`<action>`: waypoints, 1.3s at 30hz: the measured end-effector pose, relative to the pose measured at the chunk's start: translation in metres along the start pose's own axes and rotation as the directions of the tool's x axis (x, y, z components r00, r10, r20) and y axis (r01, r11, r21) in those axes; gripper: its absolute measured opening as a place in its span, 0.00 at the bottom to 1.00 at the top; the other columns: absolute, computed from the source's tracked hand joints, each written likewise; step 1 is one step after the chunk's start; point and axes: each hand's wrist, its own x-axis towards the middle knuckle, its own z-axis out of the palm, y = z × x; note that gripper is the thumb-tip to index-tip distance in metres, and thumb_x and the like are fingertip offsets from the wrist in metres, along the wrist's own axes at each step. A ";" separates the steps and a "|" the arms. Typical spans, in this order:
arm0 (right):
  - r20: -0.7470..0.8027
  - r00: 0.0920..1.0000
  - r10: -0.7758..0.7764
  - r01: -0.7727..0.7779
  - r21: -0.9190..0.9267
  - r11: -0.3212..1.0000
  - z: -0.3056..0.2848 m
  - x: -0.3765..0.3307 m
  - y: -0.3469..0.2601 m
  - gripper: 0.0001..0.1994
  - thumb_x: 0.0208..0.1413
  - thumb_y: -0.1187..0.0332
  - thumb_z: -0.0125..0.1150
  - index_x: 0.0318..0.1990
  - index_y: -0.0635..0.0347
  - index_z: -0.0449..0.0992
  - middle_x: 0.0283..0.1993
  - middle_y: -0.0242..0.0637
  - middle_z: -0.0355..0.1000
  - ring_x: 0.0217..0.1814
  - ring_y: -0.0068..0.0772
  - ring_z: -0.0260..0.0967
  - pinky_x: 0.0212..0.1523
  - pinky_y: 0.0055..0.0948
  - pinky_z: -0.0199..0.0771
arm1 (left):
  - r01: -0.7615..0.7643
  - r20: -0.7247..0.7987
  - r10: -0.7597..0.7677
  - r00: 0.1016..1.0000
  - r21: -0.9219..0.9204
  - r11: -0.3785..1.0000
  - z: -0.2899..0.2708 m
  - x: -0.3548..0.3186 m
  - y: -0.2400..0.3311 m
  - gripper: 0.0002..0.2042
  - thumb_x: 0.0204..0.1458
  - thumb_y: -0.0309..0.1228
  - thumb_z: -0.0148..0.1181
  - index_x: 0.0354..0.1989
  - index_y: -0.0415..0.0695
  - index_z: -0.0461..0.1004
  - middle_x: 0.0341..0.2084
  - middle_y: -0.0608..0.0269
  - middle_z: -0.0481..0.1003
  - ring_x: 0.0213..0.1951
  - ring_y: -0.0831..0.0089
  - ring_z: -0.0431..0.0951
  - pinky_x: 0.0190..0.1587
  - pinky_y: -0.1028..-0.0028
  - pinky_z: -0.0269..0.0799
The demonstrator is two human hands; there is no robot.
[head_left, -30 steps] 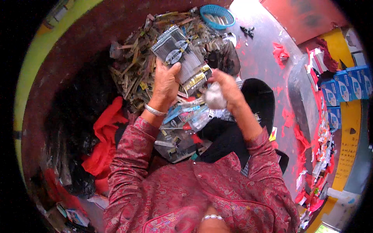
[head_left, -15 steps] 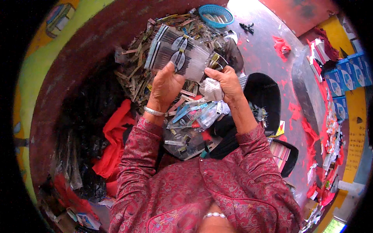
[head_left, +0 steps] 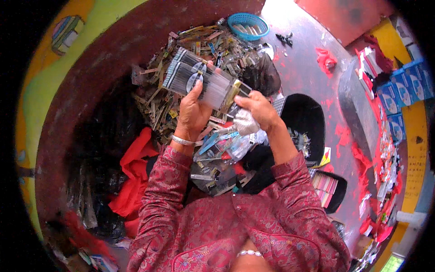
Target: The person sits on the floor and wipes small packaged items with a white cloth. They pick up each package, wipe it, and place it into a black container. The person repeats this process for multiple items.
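Two flat clear plastic packets point(head_left: 213, 93) of thin, dark stick-like pieces lie overlapped in my hands, each with an oval label and a pale band at one end. My left hand point(head_left: 195, 109) grips them from below near the middle, thumb on top. At their right end, by a gold-coloured part, my right hand point(head_left: 258, 109) pinches the edge. A crumpled white cloth point(head_left: 246, 122) sits under the right hand's fingers; whether it is held or wrapped round a finger I cannot tell. Beneath both hands lies a heap of small packaged strips point(head_left: 156, 99).
A blue plastic basket point(head_left: 248, 27) with pale pieces stands at the far side. Black open containers point(head_left: 308, 113) are at the right, one holding striped cards point(head_left: 324, 187). Red cloth point(head_left: 131, 177) and black plastic point(head_left: 90, 149) lie left. Blue boxes point(head_left: 403, 88) stand far right.
Both hands have come slightly lower and nearer with the packets, which now tilt down more to the right. The packets' gold-coloured end shows more clearly.
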 end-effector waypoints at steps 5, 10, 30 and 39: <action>0.050 0.990 -0.130 0.139 -0.292 0.946 -0.020 -0.011 -0.006 0.13 0.51 0.67 0.54 0.42 0.66 0.71 0.38 0.32 0.70 0.37 0.20 0.65 0.39 0.22 0.65 | 0.005 -0.050 0.000 0.999 0.093 0.996 -0.004 0.006 0.004 0.18 0.53 0.23 0.42 0.55 0.38 0.59 0.51 0.57 0.65 0.52 0.64 0.67 0.55 0.61 0.61; -0.541 0.651 -0.532 0.602 -0.059 0.797 -0.050 -0.019 -0.033 0.06 0.53 0.69 0.54 0.32 0.62 0.71 0.26 0.28 0.68 0.26 0.17 0.64 0.29 0.22 0.66 | 0.215 -0.186 -0.185 0.965 0.159 0.964 -0.007 -0.002 -0.003 0.16 0.55 0.27 0.43 0.51 0.36 0.62 0.47 0.49 0.68 0.49 0.58 0.69 0.54 0.59 0.62; 0.289 0.626 -0.725 0.597 -0.775 0.207 0.033 -0.011 0.011 0.16 0.41 0.69 0.61 0.41 0.57 0.70 0.41 0.41 0.67 0.46 0.45 0.63 0.47 0.37 0.61 | 0.470 0.000 -0.482 0.876 -0.225 0.854 -0.030 -0.006 -0.010 0.20 0.56 0.43 0.42 0.46 0.37 0.65 0.38 0.52 0.72 0.41 0.62 0.74 0.47 0.64 0.69; -0.023 0.724 -0.689 0.567 -0.548 0.615 0.009 -0.012 0.005 0.11 0.49 0.69 0.58 0.38 0.66 0.71 0.37 0.40 0.70 0.40 0.30 0.68 0.42 0.25 0.66 | 0.476 -0.148 -0.482 0.864 -0.073 0.876 -0.031 -0.011 -0.009 0.13 0.48 0.25 0.49 0.42 0.35 0.68 0.38 0.54 0.72 0.40 0.62 0.74 0.48 0.62 0.68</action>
